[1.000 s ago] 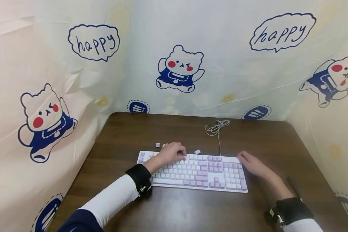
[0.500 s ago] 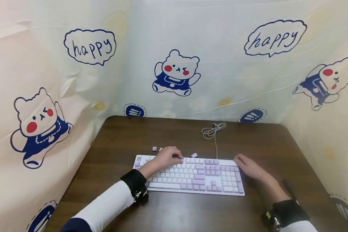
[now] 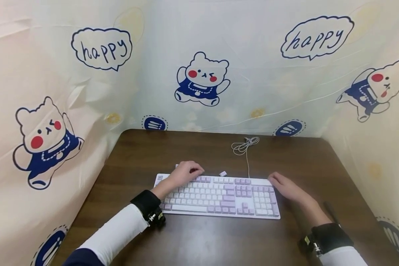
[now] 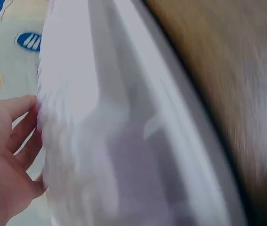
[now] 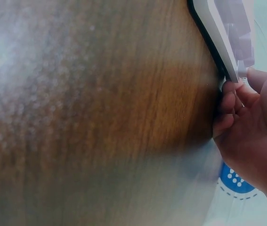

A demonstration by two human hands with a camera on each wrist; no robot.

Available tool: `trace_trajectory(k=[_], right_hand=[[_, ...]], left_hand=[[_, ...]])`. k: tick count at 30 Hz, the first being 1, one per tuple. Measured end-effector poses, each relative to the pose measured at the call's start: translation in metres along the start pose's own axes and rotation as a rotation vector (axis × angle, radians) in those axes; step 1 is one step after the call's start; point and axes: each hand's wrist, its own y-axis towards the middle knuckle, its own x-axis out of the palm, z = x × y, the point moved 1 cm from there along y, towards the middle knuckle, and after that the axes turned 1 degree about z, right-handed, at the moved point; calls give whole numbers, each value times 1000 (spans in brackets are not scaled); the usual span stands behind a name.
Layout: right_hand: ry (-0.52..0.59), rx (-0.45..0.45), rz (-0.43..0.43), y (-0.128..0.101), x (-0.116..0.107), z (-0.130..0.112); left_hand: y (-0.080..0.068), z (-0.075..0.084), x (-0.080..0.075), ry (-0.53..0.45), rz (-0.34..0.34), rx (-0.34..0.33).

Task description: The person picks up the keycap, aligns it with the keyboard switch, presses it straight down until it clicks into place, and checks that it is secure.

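So, left to right: backdrop sheet (image 3: 53, 92) carries "happy" in a speech bubble at upper left and again at upper right, with cartoon bears in navy outfits between and beside them. No readable legends on the keys, too small. Keyboard (image 3: 219, 195) is a full-size white case with mixed white and lilac keycaps, lying flat near the middle of the dark wood table (image 3: 199, 240), long side facing the person. Left hand (image 3: 183, 173) sits over the top-left rows, fingers curled down onto the caps near the back edge; whether it pinches anything I cannot tell, and the left wrist view is motion-blurred. One loose keycap (image 3: 222, 173) lies on the table just behind the keyboard, near its middle. White cable (image 3: 245, 146) runs from the back edge to a loose coil further back. Right hand (image 3: 286, 188) is at the keyboard's right end, fingers curled against that edge and touching it, as the right wrist view shows.
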Motion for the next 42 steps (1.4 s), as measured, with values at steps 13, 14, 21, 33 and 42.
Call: trace_trajectory(k=[13,14,21,33,42], right_hand=[[10,-14,-7,2,-1,0],[8,-15,-8,2,-2,1],[4,-13,-7,4,-4,3],[11,12,-21,-8,6,6],[6,-5,-3,2,-1,5]], left_hand=[[-18,-31,-68,31,182,-77],[-19,-32,-70,34,181,-82],[-18,-38,-71,72,118,-131],[-25,-34,-46,298,39,-202],[-6,13,-38,563,-13,13]])
